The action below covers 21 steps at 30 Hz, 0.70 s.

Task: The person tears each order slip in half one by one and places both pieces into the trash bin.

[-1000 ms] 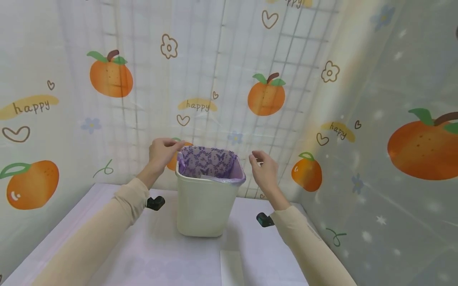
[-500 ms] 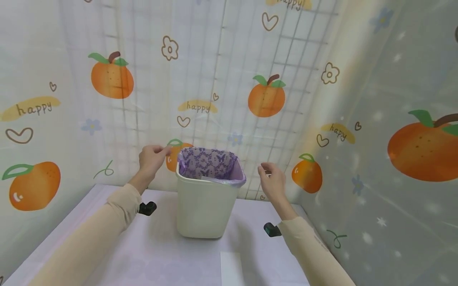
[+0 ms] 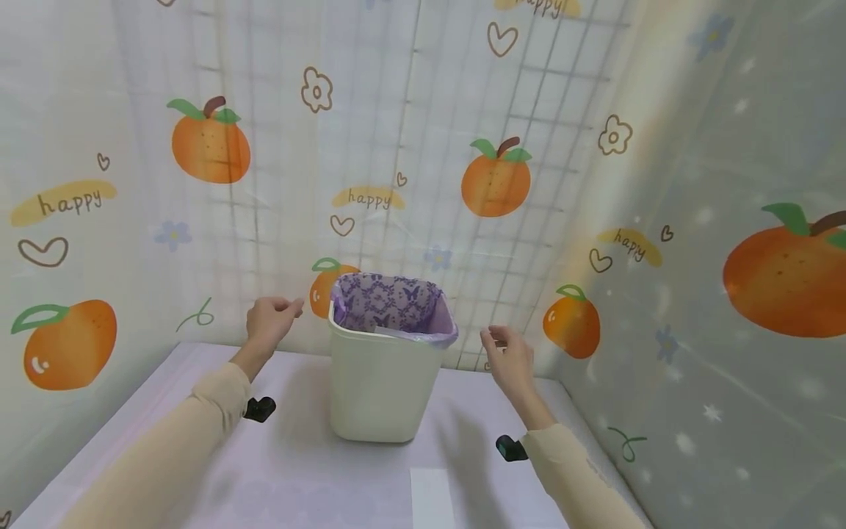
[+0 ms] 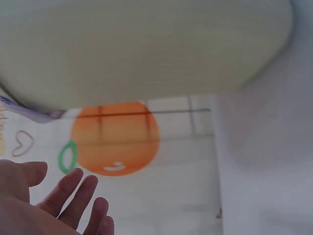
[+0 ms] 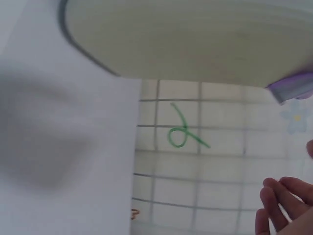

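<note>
**Bin (image 3: 386, 389) upright between a slack left hand (image 3: 269, 323) and right hand (image 3: 512, 360)**

The printed sheet (image 3: 370, 132) rises behind both hands and turns forward on their outer sides, a wire grid (image 3: 562, 70) showing through it. Below the hands spreads the pale table (image 3: 311, 470); its back edge meets the sheet beyond the bin, and its side edges run outside each hand. The bin stands on it between the hands, touched by neither: a gap separates its wall from the left hand's fingertips and another its rim from the right hand's. A purple bag (image 3: 386, 301) lines it, folded over the rim on the right hand's side; the near rim corner towards the left hand is bare. Both hands are raised and free, the left's fingers relaxed, the right's loosely bent. A white strip (image 3: 432, 498) lies nearer the person than either hand, between the forearms. A small black device (image 3: 261, 409) sits by the left wrist, another (image 3: 510, 448) by the right.
</note>
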Each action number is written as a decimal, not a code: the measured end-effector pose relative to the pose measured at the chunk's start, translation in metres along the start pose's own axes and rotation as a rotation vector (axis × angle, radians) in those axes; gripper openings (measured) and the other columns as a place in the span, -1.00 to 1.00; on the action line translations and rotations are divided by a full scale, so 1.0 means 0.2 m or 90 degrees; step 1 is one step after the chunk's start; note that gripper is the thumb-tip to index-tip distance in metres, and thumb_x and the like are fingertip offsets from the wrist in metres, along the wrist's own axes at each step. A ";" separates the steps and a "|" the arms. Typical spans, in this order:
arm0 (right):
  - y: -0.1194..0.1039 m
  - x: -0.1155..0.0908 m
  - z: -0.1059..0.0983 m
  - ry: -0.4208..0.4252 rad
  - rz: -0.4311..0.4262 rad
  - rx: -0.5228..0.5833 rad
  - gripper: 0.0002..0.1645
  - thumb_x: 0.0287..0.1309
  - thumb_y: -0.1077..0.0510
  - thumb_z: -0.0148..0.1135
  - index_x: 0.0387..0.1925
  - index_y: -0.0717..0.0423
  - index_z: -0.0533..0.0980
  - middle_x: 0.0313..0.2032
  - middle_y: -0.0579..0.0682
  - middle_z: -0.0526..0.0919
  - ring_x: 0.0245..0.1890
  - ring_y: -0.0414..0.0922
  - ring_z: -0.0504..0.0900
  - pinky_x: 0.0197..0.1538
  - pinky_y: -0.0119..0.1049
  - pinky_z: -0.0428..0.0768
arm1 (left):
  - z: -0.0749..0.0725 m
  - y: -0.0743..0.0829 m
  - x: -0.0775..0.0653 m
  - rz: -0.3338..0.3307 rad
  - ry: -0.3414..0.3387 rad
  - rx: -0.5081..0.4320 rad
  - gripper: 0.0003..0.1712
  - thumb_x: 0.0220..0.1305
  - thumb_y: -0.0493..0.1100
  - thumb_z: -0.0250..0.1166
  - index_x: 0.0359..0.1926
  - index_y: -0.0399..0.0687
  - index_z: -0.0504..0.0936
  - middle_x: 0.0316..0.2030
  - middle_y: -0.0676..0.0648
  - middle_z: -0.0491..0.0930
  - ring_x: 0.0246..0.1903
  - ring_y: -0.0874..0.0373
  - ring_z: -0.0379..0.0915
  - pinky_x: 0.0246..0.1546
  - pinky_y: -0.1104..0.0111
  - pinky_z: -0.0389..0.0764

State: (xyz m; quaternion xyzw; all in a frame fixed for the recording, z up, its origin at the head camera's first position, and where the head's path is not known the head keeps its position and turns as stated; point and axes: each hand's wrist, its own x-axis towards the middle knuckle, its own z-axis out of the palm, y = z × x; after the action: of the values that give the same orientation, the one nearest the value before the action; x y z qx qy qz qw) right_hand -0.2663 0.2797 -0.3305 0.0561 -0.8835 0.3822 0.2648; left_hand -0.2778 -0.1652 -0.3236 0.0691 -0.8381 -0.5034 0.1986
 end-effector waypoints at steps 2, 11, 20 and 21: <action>0.04 -0.02 0.01 -0.007 0.015 -0.001 -0.42 0.55 -0.10 0.16 0.31 0.26 0.51 0.17 0.24 0.71 0.14 0.15 0.63 0.27 0.10 0.52 | 0.01 -0.04 0.00 0.007 -0.002 0.019 -0.52 0.49 0.15 0.27 -0.18 -0.19 0.83 -0.04 -0.24 0.79 0.03 -0.17 0.53 -0.07 0.10 0.48; 0.15 -0.10 0.10 -0.009 0.008 0.004 -0.33 0.52 -0.19 0.20 0.29 0.29 0.52 0.10 0.23 0.75 0.06 0.14 0.69 0.17 0.08 0.61 | 0.06 -0.22 -0.04 0.005 -0.018 0.071 -0.53 0.45 0.11 0.30 -0.15 -0.27 0.79 -0.13 -0.26 0.77 -0.13 -0.14 0.60 -0.16 0.11 0.54; 0.27 -0.22 0.22 0.008 0.001 0.026 -0.43 0.59 -0.14 0.11 0.26 0.25 0.54 0.07 0.21 0.76 0.03 0.13 0.70 0.17 0.08 0.61 | 0.10 -0.35 -0.07 0.007 -0.017 0.074 -0.57 0.42 0.03 0.33 -0.16 -0.33 0.77 -0.22 -0.27 0.78 -0.14 -0.20 0.63 -0.04 -0.02 0.47; 0.28 -0.23 0.23 0.009 0.002 0.028 -0.45 0.59 -0.12 0.10 0.25 0.24 0.55 0.07 0.20 0.76 0.02 0.13 0.70 0.16 0.07 0.62 | 0.11 -0.36 -0.08 0.008 -0.017 0.077 -0.58 0.41 0.03 0.33 -0.16 -0.32 0.78 -0.21 -0.27 0.78 -0.12 -0.22 0.63 -0.01 -0.04 0.46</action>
State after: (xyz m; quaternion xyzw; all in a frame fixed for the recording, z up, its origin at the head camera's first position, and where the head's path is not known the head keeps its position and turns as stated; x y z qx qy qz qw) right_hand -0.2634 0.2820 -0.4172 0.0579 -0.8730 0.4026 0.2692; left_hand -0.2780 -0.1782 -0.3998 0.0690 -0.8699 -0.4516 0.1860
